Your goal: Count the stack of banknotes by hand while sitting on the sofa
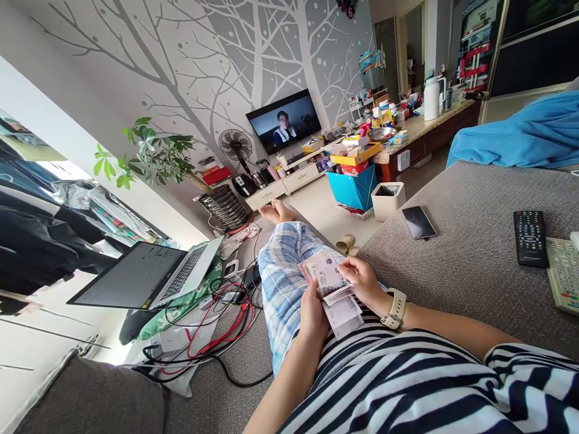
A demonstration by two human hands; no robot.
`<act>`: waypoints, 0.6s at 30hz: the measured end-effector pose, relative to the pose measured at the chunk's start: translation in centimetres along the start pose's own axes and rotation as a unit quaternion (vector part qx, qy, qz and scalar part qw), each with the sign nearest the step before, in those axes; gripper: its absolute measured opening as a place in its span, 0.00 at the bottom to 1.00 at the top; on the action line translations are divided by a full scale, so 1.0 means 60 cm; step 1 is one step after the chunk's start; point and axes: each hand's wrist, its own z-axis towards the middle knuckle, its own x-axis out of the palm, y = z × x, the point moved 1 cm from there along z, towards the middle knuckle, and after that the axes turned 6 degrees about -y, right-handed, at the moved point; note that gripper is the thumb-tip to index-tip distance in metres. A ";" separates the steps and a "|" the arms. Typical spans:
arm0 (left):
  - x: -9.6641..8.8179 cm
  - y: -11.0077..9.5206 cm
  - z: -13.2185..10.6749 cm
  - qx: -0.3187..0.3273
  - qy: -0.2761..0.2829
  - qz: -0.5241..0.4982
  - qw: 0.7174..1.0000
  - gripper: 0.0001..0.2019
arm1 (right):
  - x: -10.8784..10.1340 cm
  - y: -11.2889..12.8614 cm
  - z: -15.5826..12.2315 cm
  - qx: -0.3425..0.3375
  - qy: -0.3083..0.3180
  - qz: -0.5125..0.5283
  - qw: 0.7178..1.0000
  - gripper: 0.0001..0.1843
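Over my lap I hold a small stack of printed paper slips (326, 272), pale with dark print and a pinkish edge on the left. My left hand (313, 310) is closed around the lower left side of the stack. At its right edge, my right hand (362, 278) pinches a slip between thumb and fingers; a cream watch (396, 307) is on that wrist. More white slips (344, 313) fan out below, against my striped shirt. The small print on them is too fine to read. Blue plaid trousers (283, 283) cover my stretched-out legs.
On the grey sofa to my right lie a phone (419, 222), a black remote (529, 238) and a pale keypad-like device (563, 271). At left are an open laptop (181, 271) and tangled cables (230, 319). A waste bin (388, 202) stands beyond the sofa.
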 end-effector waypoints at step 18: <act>-0.007 0.005 0.003 0.011 -0.014 0.025 1.000 0.12 | 0.000 0.009 -0.005 -0.014 0.011 -0.041 0.999 0.16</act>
